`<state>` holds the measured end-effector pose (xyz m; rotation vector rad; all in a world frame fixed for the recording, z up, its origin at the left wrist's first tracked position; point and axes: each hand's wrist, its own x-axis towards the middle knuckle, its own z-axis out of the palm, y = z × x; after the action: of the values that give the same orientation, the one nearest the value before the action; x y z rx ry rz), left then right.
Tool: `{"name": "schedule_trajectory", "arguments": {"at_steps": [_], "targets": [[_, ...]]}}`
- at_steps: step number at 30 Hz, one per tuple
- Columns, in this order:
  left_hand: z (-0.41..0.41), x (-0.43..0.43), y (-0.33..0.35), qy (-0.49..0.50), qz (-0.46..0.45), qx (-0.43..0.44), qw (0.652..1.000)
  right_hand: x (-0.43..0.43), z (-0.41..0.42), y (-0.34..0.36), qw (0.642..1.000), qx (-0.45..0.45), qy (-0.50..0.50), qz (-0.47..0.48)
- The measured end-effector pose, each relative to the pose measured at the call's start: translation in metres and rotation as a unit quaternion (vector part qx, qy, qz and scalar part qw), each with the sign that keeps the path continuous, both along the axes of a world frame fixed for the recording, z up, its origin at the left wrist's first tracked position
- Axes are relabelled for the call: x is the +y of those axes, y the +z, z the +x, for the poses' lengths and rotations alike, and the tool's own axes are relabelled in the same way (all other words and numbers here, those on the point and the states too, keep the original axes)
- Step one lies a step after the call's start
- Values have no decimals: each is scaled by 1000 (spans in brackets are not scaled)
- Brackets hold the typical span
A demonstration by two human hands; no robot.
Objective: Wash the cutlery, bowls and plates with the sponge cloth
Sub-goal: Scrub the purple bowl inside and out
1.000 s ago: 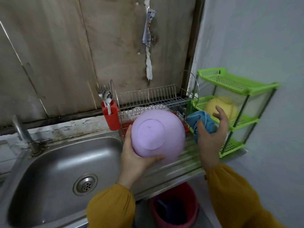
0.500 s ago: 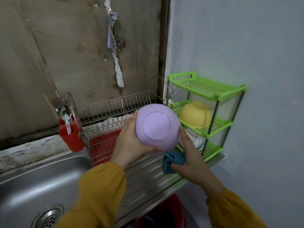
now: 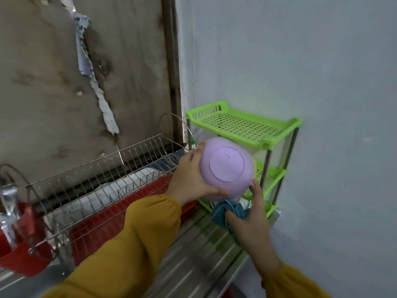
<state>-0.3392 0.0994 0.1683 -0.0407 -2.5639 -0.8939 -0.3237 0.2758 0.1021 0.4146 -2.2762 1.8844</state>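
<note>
Mustard-yellow left sleeve [image 3: 129, 250] and right sleeve [image 3: 298, 284] enter from the bottom edge. Under them runs the ribbed stainless-steel drainboard [image 3: 194, 262].

My right hand [image 3: 250, 221] is low, over the drainboard's far right end. Its fingers are curled round the bunched blue sponge cloth [image 3: 226, 211], which sticks out to the left of the hand and hangs just above the steel. One finger points up towards the bowl's lower edge; I cannot tell if it touches.

My left hand [image 3: 190, 179] grips the round lilac plastic bowl [image 3: 225, 166]. The thumb lies along its underside and the fingers wrap its far left side. The bowl is held in the air, tilted, with its flat circular base facing me. It sits above the cloth and directly in front of the middle tier of the shelf. The inside of the bowl is hidden.

Left of the hands stands the chrome wire dish rack [image 3: 101, 171] over a flat red plastic drip tray [image 3: 120, 220]. White plates [image 3: 126, 186] lie in the rack behind the wires. At far left a red plastic cutlery cup [image 3: 21, 254] hangs on the rack; the metal cutlery [image 3: 8, 208] in it is blurred.

Behind the bowl is the lime-green three-tier perforated plastic shelf [image 3: 242, 124], against a pale grey wall [image 3: 300, 61]. A sliver of something yellow [image 3: 254, 166] shows at the bowl's right edge. A torn paper strip [image 3: 86, 57] hangs on the brown board wall [image 3: 43, 82].
</note>
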Motion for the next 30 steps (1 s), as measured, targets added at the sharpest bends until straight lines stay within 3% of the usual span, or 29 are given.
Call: {"name": "schedule_trajectory", "arguments": {"at_steps": [14, 23, 30], "targets": [[-86, 6, -3, -36, 69, -78, 994, -12, -30, -6, 990, -15, -39, 134], [-118, 17, -16, -45, 43, -108, 992, -20, -44, 11, 970, -80, -30, 229], [-126, 16, -40, -52, 120, -120, 984, -18, -49, 12, 960, -97, -13, 261]]}}
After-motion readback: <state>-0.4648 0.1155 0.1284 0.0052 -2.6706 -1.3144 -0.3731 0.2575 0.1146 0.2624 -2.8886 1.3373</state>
